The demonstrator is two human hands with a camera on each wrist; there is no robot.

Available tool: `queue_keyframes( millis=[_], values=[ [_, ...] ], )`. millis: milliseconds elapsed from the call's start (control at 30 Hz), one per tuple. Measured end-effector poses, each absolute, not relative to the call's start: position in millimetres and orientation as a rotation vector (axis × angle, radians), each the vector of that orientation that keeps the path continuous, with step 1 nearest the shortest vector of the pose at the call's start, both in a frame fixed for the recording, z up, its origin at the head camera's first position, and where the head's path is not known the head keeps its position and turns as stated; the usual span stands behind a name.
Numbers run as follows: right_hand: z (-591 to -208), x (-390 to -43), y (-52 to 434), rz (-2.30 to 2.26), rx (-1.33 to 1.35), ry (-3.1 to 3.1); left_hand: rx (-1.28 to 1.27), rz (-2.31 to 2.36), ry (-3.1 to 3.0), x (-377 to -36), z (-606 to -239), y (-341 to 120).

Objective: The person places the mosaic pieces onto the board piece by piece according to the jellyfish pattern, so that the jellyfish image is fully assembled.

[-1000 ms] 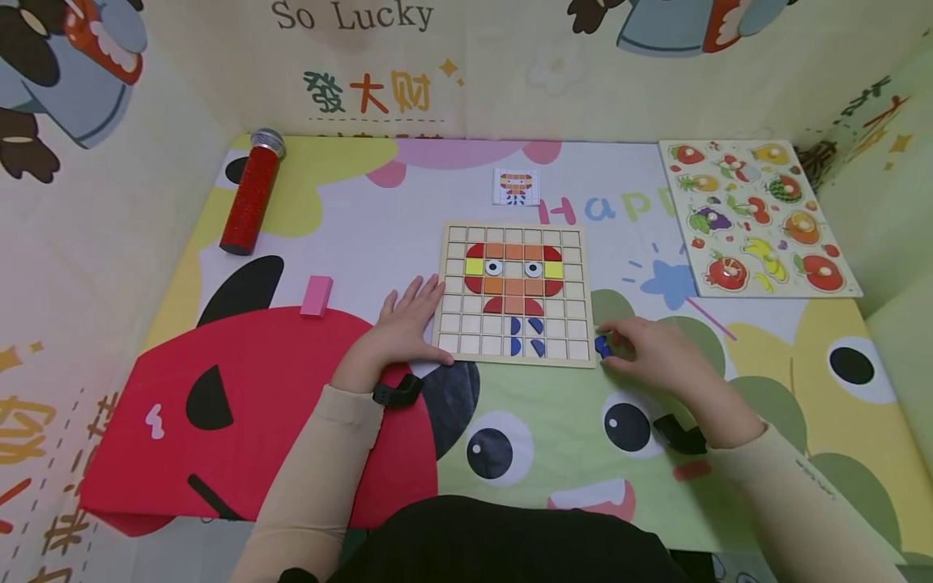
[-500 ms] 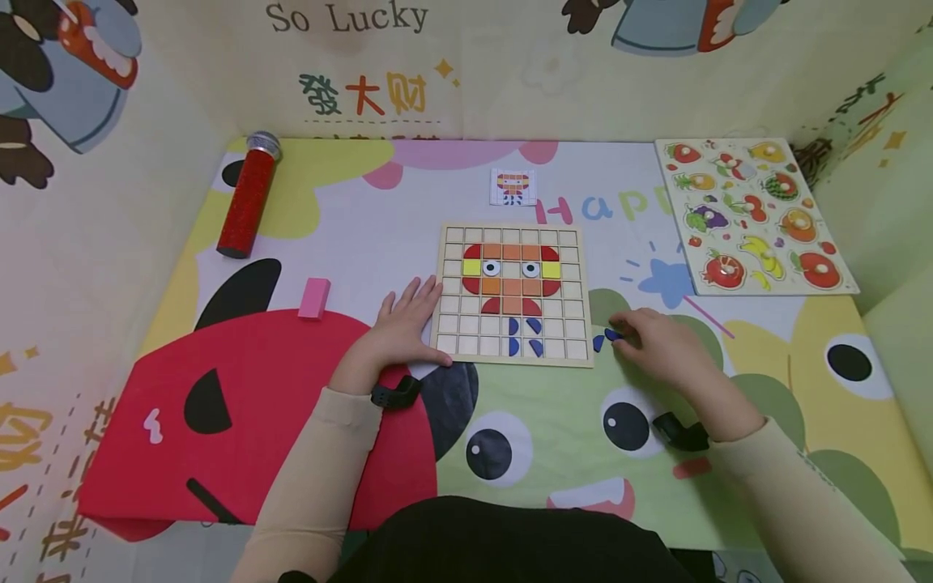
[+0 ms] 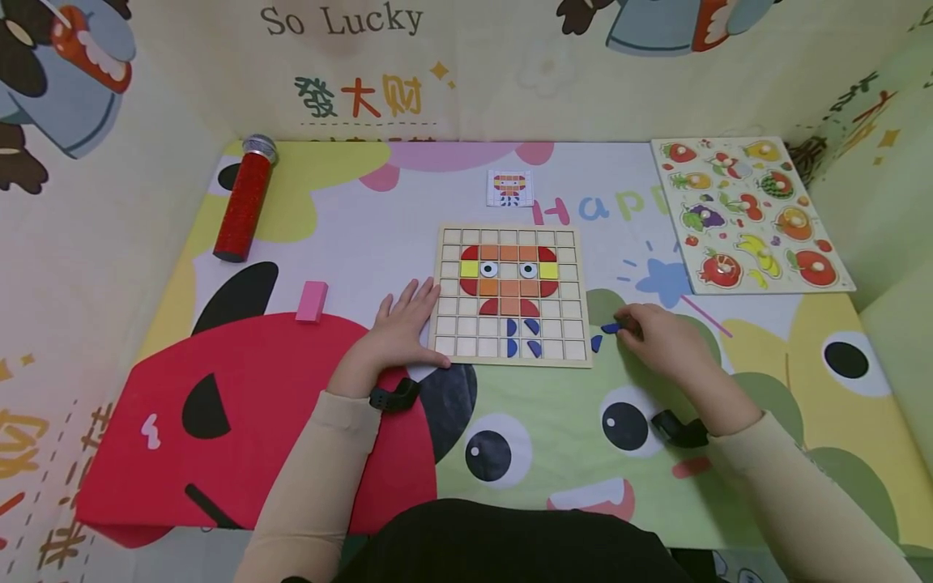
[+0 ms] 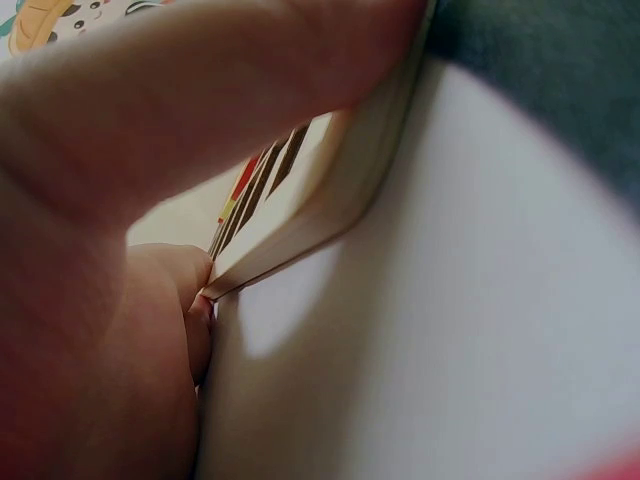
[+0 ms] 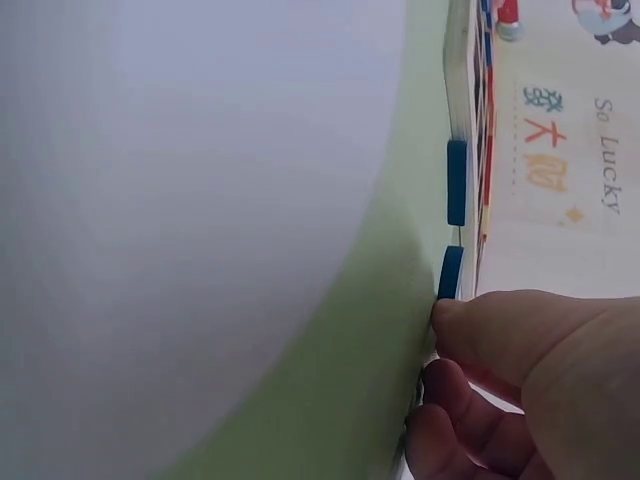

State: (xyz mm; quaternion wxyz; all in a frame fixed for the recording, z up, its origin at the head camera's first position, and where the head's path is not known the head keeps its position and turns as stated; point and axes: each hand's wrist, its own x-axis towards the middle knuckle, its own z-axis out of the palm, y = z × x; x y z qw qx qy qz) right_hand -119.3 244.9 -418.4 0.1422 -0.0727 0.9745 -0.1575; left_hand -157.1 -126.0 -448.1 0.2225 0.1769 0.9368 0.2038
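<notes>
My left hand [image 3: 394,334] lies spread along the left edge of a wooden grid board [image 3: 583,356], its thumb at the near corner. On the board, red, orange and yellow tiles and two eye tiles form a figure, with several blue tiles below. My right hand [image 3: 666,340] is beside the board's right edge. Its fingertips hold one end of a blue tile [image 3: 609,329]; in the right wrist view the thumb [image 5: 480,325] covers that end. A second blue tile [image 3: 596,343] lies closer to the board. The left wrist view shows the board's edge [image 4: 345,190] by the thumb.
Beyond the board lies a small pattern card [image 3: 509,189]. A fruit puzzle board [image 3: 758,219] sits at the back right. On the left are a red microphone [image 3: 246,202] and a pink block [image 3: 312,302]. Fabric walls [image 3: 496,73] enclose the patterned table.
The right hand has drawn slightly away from the board, and the two blue tiles, close together before, now lie apart. The left hand stays in place against the board.
</notes>
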Motion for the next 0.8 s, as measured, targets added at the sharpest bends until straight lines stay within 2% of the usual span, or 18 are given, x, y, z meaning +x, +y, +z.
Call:
queue_keyframes(
  millis=[533,800],
  values=[
    [-413.9,-125.7,235.1,-0.388,-0.098,2.758,0.493,0.559,2.596,-158.1,-450.3,-125.9],
    [-415.1,-127.9,231.8,-0.331,-0.137,2.795,0.493,0.561,2.596,-158.4,-450.1,-126.3]
  ],
)
